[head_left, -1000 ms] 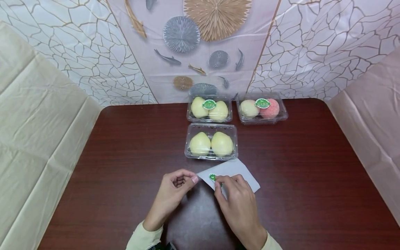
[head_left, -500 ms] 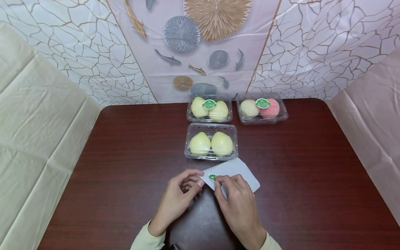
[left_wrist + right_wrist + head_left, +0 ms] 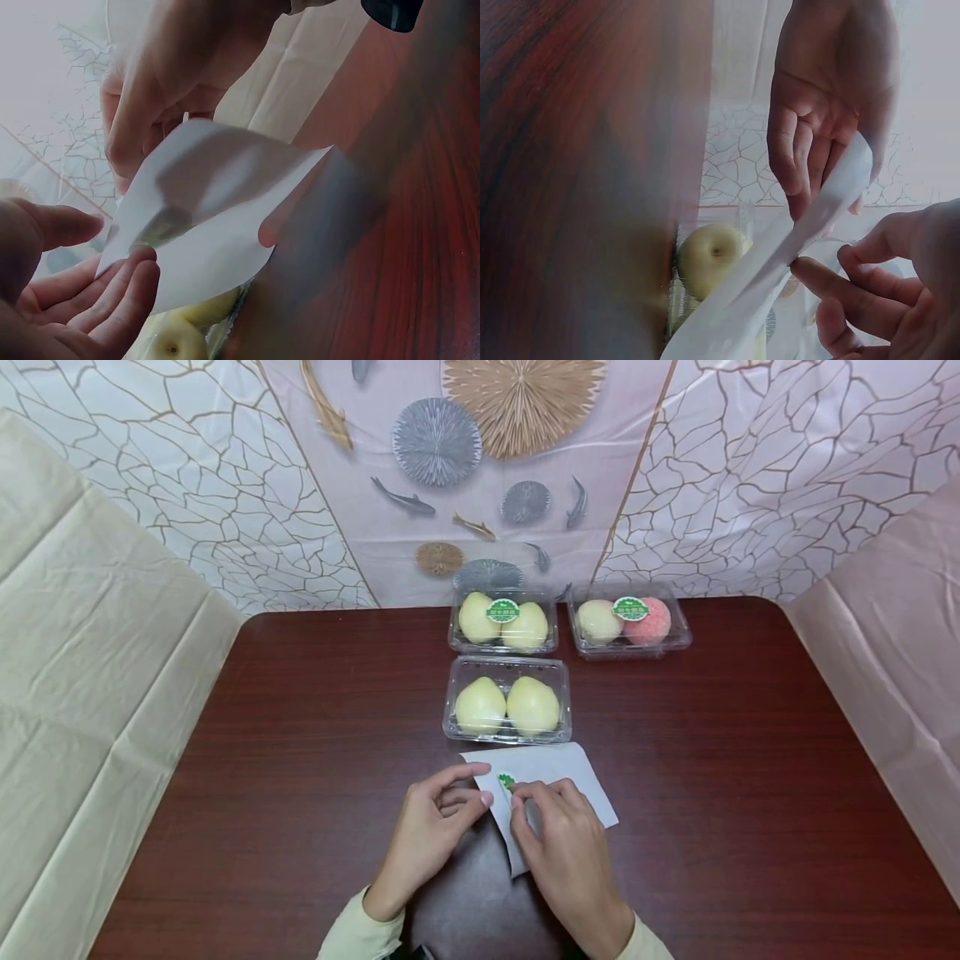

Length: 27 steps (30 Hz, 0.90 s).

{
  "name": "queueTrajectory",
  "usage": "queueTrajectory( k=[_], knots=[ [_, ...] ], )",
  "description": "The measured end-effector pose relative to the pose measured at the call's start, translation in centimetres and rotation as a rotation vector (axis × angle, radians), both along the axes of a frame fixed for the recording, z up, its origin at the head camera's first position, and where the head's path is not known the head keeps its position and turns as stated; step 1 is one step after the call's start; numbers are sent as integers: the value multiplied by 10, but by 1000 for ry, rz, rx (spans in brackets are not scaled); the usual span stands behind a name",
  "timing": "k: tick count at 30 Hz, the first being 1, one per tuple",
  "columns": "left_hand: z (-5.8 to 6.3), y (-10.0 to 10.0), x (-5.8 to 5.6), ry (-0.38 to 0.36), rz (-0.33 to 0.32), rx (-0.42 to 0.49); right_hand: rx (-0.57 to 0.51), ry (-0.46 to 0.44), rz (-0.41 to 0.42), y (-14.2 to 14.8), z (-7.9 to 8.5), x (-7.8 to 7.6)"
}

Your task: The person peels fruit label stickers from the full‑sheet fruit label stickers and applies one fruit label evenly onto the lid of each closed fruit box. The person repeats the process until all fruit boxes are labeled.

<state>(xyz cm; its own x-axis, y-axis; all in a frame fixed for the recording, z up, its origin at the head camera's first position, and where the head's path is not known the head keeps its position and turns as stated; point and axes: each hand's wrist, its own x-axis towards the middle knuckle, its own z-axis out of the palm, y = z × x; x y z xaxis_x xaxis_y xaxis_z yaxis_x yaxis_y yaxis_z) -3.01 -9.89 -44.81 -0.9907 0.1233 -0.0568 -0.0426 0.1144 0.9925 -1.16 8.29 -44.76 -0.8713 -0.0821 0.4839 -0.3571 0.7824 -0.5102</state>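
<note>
A white backing sheet (image 3: 558, 768) with a green-and-white sticker (image 3: 506, 780) stands tilted above the table. My right hand (image 3: 566, 860) has thumb and index fingertips together at the sticker's lower edge, pinching it. My left hand (image 3: 427, 839) is at the sheet's left edge. Its index finger and thumb are spread apart, with the sheet's edge near them. In the left wrist view the fingers of my left hand (image 3: 97, 292) touch the sheet (image 3: 225, 195), while the thumb stays separate. The sticker shows only as a dark patch there. In the right wrist view the sheet (image 3: 742, 300) appears nearly edge-on.
Just beyond the sheet stands a clear clamshell box (image 3: 506, 737) with two pale yellow fruits and no label. Behind it is a labelled box (image 3: 504, 650) of two yellow fruits. To its right, another labelled box (image 3: 633, 649) holds one pale and one pink fruit. Fabric panels surround the table (image 3: 315, 718).
The sheet has turned and shifted left, and its lower corner now shows between the hands. My left hand has moved right and spread its fingertips at the edge. My right hand has barely moved.
</note>
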Motion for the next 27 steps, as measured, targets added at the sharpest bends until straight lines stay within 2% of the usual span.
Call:
queueTrajectory(
  k=[4,11,15,19,23,27],
  knots=[
    [0,0,0,-46,-9,46,-17,-18,-3,0,-1,-2],
    [-1,3,0,-105,-44,212,-30,-22,-1,-1,0,-5],
    [-3,5,0,-92,-5,160,-32,-9,6,-1,-1,-6],
    [-6,5,-1,-82,23,130,-43,44,12,-1,-4,-10],
    [-8,1,-2,-64,26,109,-86,100,2,3,-6,-14],
    [-10,-4,-1,-57,15,78,-154,73,-24,9,-5,-16]
  ],
)
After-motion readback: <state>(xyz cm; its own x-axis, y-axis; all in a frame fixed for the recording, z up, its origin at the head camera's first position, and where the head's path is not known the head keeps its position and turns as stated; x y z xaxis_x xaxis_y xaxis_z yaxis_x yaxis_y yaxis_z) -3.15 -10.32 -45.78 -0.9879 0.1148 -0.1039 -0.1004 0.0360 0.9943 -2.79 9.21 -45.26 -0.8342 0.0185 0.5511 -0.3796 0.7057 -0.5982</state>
